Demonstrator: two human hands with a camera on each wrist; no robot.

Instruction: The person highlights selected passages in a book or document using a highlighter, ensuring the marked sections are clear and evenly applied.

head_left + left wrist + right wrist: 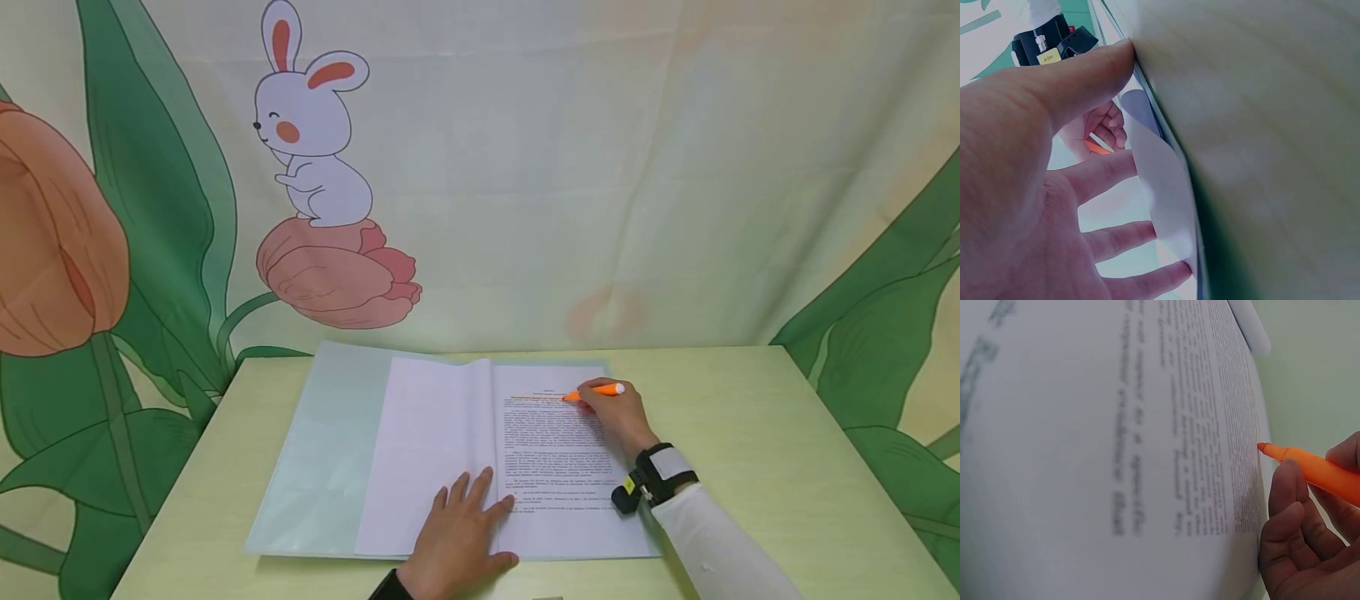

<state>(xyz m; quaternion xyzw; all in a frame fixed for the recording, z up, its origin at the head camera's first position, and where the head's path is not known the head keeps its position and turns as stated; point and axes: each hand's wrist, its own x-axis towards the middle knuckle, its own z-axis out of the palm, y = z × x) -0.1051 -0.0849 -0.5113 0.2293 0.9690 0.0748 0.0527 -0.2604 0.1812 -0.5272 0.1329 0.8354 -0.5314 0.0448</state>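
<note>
From the head view, the right hand point(618, 417) grips an orange marker point(596, 391) with its tip on a line near the top of the printed page point(558, 467), where an orange streak already runs under the heading. That one line looks marked or nearly so, and the paragraphs below show no colour, so most of the page seems left to do. The left hand point(461, 533) lies flat with fingers spread across the fold at the bottom, pressing the pages down. The pages sit in an open pale-green folder point(315, 467) on the worktop point(765, 450); a blank sheet point(427, 458) covers its left half. From the left wrist, the left hand point(1035, 187) is open, fingertips point(1169, 274) on the white sheet point(1160, 194) by the folder's edge. From the right wrist, the curled fingers point(1288, 512) pinch the marker point(1316, 472), its tip at the right end of the text lines on the page point(1116, 456); the print is too blurred to read.
</note>
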